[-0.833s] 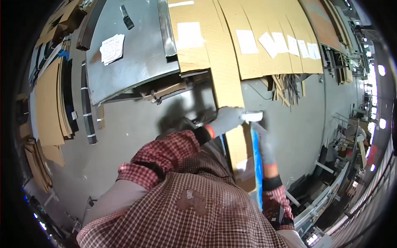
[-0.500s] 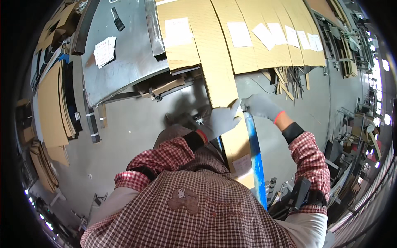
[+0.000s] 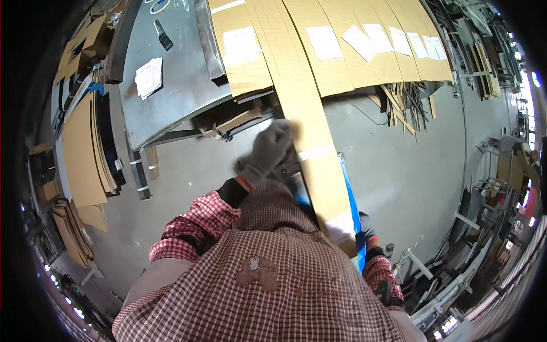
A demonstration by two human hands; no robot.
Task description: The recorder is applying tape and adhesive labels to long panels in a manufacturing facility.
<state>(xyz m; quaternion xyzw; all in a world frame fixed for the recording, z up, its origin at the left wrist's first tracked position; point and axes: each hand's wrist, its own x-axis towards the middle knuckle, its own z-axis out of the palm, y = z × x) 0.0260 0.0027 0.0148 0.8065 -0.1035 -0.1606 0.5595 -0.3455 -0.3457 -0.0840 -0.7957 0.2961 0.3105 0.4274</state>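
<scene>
1. Left hand (image 3: 269, 149), grey-gloved: fingers curled at the cardboard strip's left edge; whether they grip it, cannot tell.
2. Right hand (image 3: 367, 226), gloved, partly hidden: beside the blue piece (image 3: 360, 255); grip cannot be told.
3. Cardboard strip (image 3: 323, 185), long: running from the cardboard panels (image 3: 356, 73) towards the person's checked apron (image 3: 273, 262); pale band (image 3: 317, 153) across it.
4. White paper (image 3: 341, 226): on the strip's near end.
5. Metal table (image 3: 182, 85): left of the panels.

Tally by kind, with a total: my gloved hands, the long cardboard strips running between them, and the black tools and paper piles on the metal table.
Gloved hands, left hand and right hand: 2
Cardboard strip: 1
Black tool: 1
Paper pile: 1
Total: 5
</scene>
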